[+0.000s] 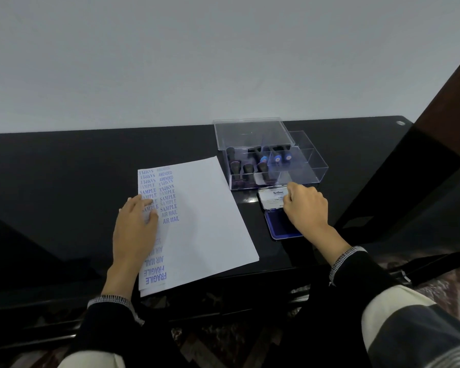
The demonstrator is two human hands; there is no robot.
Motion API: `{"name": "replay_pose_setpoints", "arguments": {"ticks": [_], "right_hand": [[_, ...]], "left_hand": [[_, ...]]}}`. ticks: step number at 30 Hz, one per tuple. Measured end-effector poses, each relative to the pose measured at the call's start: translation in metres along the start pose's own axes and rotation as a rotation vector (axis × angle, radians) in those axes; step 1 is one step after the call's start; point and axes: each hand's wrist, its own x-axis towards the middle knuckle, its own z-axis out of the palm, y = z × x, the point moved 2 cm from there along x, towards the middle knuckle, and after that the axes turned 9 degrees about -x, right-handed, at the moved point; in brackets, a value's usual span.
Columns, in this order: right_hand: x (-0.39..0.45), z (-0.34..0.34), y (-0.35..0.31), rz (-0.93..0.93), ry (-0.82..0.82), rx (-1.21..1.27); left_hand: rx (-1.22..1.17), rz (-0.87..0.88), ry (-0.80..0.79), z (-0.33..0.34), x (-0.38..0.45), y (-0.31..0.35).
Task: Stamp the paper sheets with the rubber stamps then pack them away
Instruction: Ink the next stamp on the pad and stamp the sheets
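White paper sheets [205, 216] lie stacked on the black table, their left side covered in blue stamped words such as SAMPLE, AIR MAIL and FRAGILE. My left hand [136, 229] rests flat on the stamped column. An open blue ink pad [279, 227] sits to the right of the sheets, its white-labelled lid [271, 199] tipped up behind it. My right hand [307, 208] grips the lid's right side with curled fingers. Several rubber stamps [250, 166] lie inside a clear plastic box [311, 176] behind the pad.
The box's clear lid [252, 132] leans open at its back. The black glossy table [64, 176] runs to a white wall behind. A dark wooden post [436, 128] rises at the right. The table's front edge is near my sleeves.
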Motion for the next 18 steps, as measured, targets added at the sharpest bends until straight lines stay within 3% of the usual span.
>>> {"name": "replay_pose_setpoints", "arguments": {"ticks": [7, 13, 18], "right_hand": [[-0.014, -0.001, 0.009, 0.034, 0.042, 0.189], [-0.018, -0.014, 0.022, 0.097, -0.165, 0.601], [-0.032, -0.019, 0.014, -0.064, -0.282, 0.553]], "left_hand": [[-0.047, -0.04, 0.051, -0.005, -0.002, 0.006], [-0.063, -0.046, 0.07, -0.005, 0.0, 0.006], [-0.071, -0.05, 0.067, -0.005, 0.0, 0.005]]}}
